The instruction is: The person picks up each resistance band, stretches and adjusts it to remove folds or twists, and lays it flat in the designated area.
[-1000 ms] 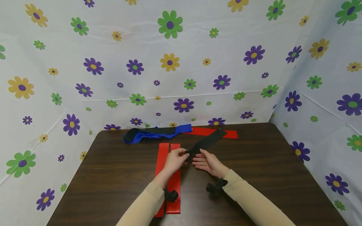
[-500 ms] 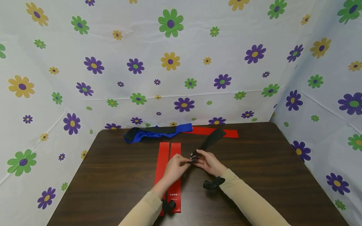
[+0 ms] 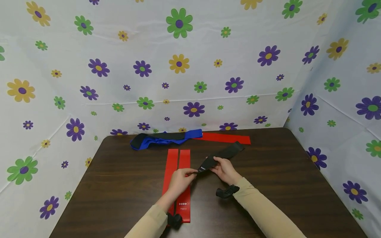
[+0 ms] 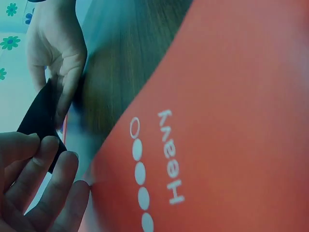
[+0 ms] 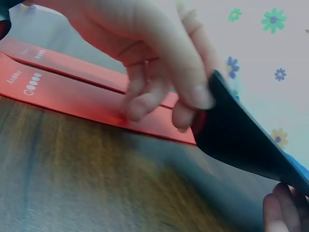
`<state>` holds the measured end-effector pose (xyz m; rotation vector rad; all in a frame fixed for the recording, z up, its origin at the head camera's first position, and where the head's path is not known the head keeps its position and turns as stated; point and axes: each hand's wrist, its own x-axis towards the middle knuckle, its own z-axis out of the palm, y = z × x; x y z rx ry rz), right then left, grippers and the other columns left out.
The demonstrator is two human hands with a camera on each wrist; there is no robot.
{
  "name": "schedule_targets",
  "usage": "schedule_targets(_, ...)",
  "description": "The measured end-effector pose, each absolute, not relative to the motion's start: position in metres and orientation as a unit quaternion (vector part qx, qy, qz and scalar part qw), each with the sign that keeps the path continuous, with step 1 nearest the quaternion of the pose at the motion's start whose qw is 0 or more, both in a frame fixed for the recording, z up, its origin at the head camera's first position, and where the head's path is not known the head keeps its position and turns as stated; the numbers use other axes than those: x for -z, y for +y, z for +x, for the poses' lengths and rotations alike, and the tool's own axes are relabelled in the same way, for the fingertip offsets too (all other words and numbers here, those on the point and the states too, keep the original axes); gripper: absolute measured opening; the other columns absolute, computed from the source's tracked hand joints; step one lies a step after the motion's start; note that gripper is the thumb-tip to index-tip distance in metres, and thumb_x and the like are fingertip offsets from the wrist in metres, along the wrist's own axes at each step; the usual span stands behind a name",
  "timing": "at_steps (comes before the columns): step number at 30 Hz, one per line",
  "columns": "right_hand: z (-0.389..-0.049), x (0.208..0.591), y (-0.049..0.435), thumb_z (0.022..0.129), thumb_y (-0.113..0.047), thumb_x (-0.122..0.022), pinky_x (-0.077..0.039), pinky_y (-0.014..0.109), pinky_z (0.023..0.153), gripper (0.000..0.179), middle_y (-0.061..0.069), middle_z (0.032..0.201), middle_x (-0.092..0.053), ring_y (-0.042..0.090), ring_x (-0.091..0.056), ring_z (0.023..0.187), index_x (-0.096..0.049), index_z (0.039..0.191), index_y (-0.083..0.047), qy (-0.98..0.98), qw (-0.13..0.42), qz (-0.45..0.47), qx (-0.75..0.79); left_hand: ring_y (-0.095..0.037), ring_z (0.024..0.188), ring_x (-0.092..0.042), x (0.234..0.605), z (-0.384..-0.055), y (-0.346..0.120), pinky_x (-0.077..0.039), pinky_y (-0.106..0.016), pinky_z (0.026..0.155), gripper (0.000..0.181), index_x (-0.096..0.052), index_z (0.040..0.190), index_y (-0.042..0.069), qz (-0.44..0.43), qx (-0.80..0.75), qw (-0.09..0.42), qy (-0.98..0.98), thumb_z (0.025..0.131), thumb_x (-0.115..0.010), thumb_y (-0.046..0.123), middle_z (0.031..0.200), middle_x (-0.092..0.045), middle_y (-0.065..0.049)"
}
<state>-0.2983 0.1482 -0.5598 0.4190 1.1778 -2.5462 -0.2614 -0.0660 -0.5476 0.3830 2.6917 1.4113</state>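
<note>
A black resistance band (image 3: 228, 152) stretches between my hands above the table. My left hand (image 3: 178, 181) pinches its near end between thumb and fingers. Farther along, my right hand (image 3: 226, 171) grips the same band, thumb on top and fingers beneath it. White dots are printed near the pinched end. From the right wrist view, the black band (image 5: 246, 137) bows between the left hand (image 5: 159, 58) and the right fingers (image 5: 285, 208). Two red resistance bands (image 3: 185, 191) lie flat side by side under my left forearm, one printed "Heavy".
Along the back of the dark wooden table (image 3: 125, 185) lies a crumpled blue band (image 3: 193, 134) with a black band (image 3: 169, 136) over it. Another red band (image 3: 226, 137) extends to their right. A flowered white cloth (image 3: 178, 89) hangs behind the table.
The black band's near end has turned, so its white print faces up. My left hand has moved slightly down and left, my right hand slightly right; the band's far end has shifted right.
</note>
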Motion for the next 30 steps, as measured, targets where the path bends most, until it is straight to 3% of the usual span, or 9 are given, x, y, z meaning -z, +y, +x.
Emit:
schedule_targets(5, -0.301, 0.56, 0.163, 0.104, -0.008, -0.038, -0.021, 0.046, 0.112, 0.055, 0.023, 0.154, -0.022, 0.033, -0.025, 0.141, -0.014, 0.15, 0.007, 0.386, 0.134, 0.161, 0.898, -0.014, 0.058, -0.063, 0.548, -0.261, -0.071, -0.048, -0.027, 0.051, 0.021, -0.074, 0.111, 0.013, 0.114, -0.475, 0.046, 0.871, 0.091, -0.067, 0.016, 0.085, -0.071, 0.002)
schedule_targets(10, -0.305, 0.558, 0.183, 0.104, -0.008, -0.037, -0.017, 0.044, 0.113, 0.059, 0.019, 0.157, -0.016, 0.03, -0.019, 0.143, -0.005, 0.153, 0.0, 0.366, 0.12, 0.173, 0.907, -0.015, 0.058, -0.063, 0.55, -0.261, -0.077, -0.051, -0.027, 0.053, 0.018, -0.075, 0.106, 0.012, 0.116, -0.489, 0.037, 0.864, 0.09, -0.067, 0.012, 0.081, -0.07, 0.001)
schedule_targets(18, -0.309, 0.549, 0.211, 0.102, -0.007, -0.044, -0.024, 0.04, 0.112, 0.071, 0.014, 0.159, -0.005, 0.03, -0.019, 0.143, 0.004, 0.153, -0.004, 0.406, 0.067, 0.222, 0.884, -0.014, 0.055, -0.06, 0.551, -0.257, -0.088, -0.049, -0.027, 0.051, 0.018, -0.075, 0.105, 0.012, 0.13, -0.476, 0.045, 0.869, 0.089, -0.067, 0.008, 0.075, -0.069, 0.0)
schedule_targets(25, -0.31, 0.544, 0.225, 0.1, -0.005, -0.048, -0.035, 0.04, 0.105, 0.064, 0.016, 0.158, -0.014, 0.031, -0.031, 0.138, -0.012, 0.153, 0.001, 0.446, 0.052, 0.236, 0.862, -0.011, 0.054, -0.054, 0.546, -0.253, -0.095, -0.048, -0.028, 0.052, 0.018, -0.075, 0.106, 0.015, 0.124, -0.456, 0.072, 0.878, 0.09, -0.068, 0.012, 0.075, -0.067, 0.002)
schedule_targets(30, -0.309, 0.545, 0.229, 0.1, -0.004, -0.048, -0.043, 0.036, 0.099, 0.061, 0.019, 0.153, -0.025, 0.031, -0.042, 0.131, -0.017, 0.151, 0.004, 0.485, 0.044, 0.238, 0.84, -0.014, 0.048, -0.054, 0.547, -0.252, -0.1, -0.049, -0.032, 0.049, 0.019, -0.075, 0.106, 0.012, 0.118, -0.482, 0.093, 0.863, 0.09, -0.066, 0.009, 0.064, -0.063, -0.007)
